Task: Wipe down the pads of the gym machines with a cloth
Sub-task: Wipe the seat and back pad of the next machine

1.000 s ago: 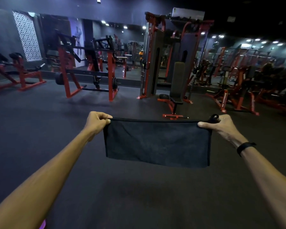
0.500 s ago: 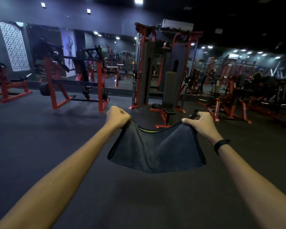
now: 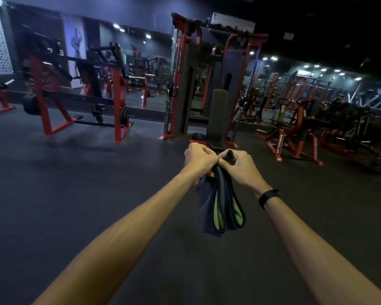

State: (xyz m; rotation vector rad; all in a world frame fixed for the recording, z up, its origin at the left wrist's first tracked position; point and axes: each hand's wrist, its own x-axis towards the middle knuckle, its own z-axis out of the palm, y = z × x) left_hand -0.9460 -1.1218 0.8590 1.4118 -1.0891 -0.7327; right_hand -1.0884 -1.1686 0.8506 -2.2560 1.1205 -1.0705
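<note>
Straight ahead, both bare arms reach out from the bottom corners and meet at mid-frame above the dark floor (image 3: 97, 194). Left hand (image 3: 199, 160) and right hand (image 3: 243, 167) sit knuckle to knuckle, touching, each with its fingers curled tight around the gathered top edge of the cloth (image 3: 220, 208). A small dark tip of fabric pokes up between the right thumb and forefinger. Below the hands the cloth hangs free in folded loops, dark on the outside with a yellow-green face showing inside the folds; its lower end clears the floor. A black wristband (image 3: 268, 198) circles the right wrist.

How much of the cloth is bunched inside the fists cannot be seen, since the fingers cover it. Both arms are cut off by the lower frame edge.

Beyond the hands stands a red-framed cable machine (image 3: 207, 84) with an upright grey back pad (image 3: 220, 111); its seat and base are partly hidden behind the knuckles. To the left a red rack (image 3: 81, 102) carries a loaded bar. Further machines on the right blur into shadow and are hard to tell apart, and the mirrored wall behind doubles them. No containers show anywhere.
</note>
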